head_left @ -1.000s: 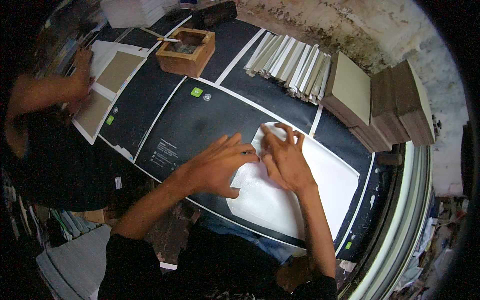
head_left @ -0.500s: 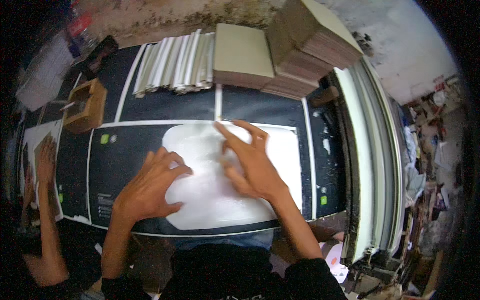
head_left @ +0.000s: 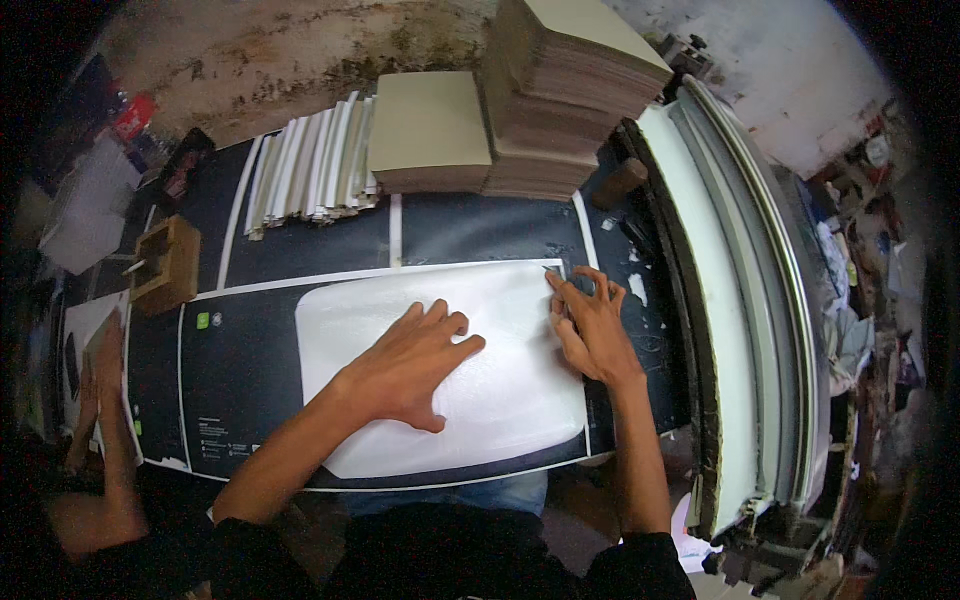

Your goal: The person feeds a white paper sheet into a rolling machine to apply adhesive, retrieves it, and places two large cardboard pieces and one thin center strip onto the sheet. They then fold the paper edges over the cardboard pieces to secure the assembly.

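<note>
A white glossy sheet (head_left: 500,420) with rounded left corners lies on the dark work surface in front of me. My left hand (head_left: 405,365) rests over its middle with the fingers spread, holding nothing. At the sheet's far right corner is my right hand (head_left: 598,325), its fingers bent and drawn together. A small dark tip shows at these fingertips, too little to name.
Behind the sheet stand a bundle of pale strips (head_left: 310,165) and stacks of brown board (head_left: 430,135). A wooden box (head_left: 165,270) sits to the left, near another person's hands (head_left: 105,375). A long pale machine-like frame (head_left: 720,270) borders the right side.
My right hand has moved right, from over the sheet to its far right corner. My left hand has shifted right, from the sheet's left edge to its middle. The view has shifted a little.
</note>
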`<state>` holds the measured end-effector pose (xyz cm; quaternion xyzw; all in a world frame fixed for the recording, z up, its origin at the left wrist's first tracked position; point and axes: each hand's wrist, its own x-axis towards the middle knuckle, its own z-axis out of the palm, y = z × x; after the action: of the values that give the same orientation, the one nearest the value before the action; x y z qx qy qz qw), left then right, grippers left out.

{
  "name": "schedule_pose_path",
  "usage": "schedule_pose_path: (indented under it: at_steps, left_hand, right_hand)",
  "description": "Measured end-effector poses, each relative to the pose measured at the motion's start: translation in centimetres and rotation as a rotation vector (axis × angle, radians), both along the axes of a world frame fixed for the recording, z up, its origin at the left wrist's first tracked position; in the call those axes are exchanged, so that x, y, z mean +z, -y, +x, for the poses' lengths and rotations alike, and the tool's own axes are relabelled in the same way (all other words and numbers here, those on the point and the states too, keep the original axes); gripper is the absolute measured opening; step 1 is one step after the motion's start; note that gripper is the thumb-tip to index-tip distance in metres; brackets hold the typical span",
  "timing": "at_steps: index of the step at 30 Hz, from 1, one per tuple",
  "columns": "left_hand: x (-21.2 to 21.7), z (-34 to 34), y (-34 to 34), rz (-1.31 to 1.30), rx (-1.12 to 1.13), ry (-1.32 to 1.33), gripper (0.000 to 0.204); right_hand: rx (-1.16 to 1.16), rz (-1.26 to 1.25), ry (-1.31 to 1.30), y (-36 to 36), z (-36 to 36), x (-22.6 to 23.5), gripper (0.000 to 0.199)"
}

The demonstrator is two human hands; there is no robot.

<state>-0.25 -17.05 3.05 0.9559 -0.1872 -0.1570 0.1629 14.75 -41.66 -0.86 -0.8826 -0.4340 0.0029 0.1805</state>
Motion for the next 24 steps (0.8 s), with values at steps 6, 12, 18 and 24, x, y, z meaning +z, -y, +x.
schedule_pose_path:
  at_steps: [6,12,18,24]
  left_hand:
    - [-0.3,-0.1,0.0,-0.013,-0.003,0.034,0.098]
    - [0.0,-1.8,-0.2,-0.028,0.029,0.105,0.087]
    - [0.5,-5.8,0.8,-0.170,0.045,0.197,0.066]
    - [-0.1,-9.6,-3.2,-0.242,0.421,0.401,0.044]
  right_hand:
    - [0.000,0.185,0.119,-4.0,-0.1,2.7,0.068]
    - [0.230,0.263,0.304,-15.8,2.7,6.0,0.082]
    - [0.140,-0.028,0.419,-20.1,8.2,5.0,0.081]
    - [0.279,0.043,0.343,-16.0,4.5,6.5,0.061]
